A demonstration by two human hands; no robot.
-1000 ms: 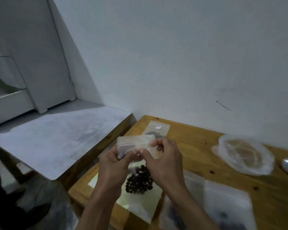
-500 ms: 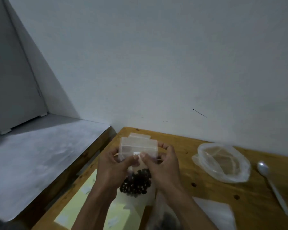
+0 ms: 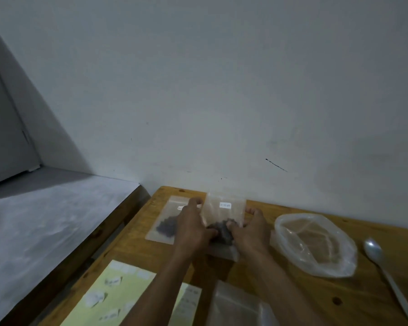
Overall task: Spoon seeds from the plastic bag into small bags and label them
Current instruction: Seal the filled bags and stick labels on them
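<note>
A small clear bag (image 3: 224,211) with dark seeds in its lower part and a white label near its top lies at the back of the wooden table (image 3: 137,245). My left hand (image 3: 192,228) grips its left side and my right hand (image 3: 250,231) its right side, thumbs over the seeds. Just left of it a second small bag of seeds (image 3: 166,220) lies flat with its own label. The large crumpled plastic bag (image 3: 316,244) sits to the right, and a metal spoon (image 3: 386,271) lies beyond it.
A pale yellow sheet of labels (image 3: 118,292) lies at the table's near left. Several empty small bags (image 3: 236,307) are stacked near the front edge. A white wall stands just behind the table, and a grey floor drops away on the left.
Both hands have moved the seed bag from mid-air forward and down onto the table by the wall, next to the other filled bag. The view has shifted right.
</note>
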